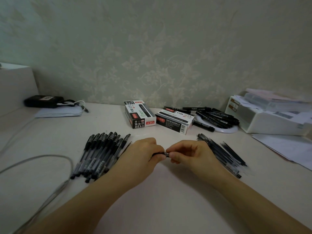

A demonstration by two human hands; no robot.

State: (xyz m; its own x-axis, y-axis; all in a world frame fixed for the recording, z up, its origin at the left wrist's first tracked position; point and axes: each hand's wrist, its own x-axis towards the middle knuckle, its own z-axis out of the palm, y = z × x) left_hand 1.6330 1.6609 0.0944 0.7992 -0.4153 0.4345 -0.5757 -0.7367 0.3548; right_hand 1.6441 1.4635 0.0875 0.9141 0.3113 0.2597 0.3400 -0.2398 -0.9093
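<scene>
Above the pale, smooth counter, the left hand and right hand each clamp their grip on one slim black pen, held level between them. A heap of black gel pens lies to the left, two black-and-white cardboard boxes sit behind, and pale floral wallpaper rises beyond.

Desk top – smooth, pale, faint sheen. Gel pens at 9 o'clock: translucent plastic barrels, matt black caps. Boxes at 12 – printed card, slightly glossy. Wallpaper matt, embossed.
</scene>
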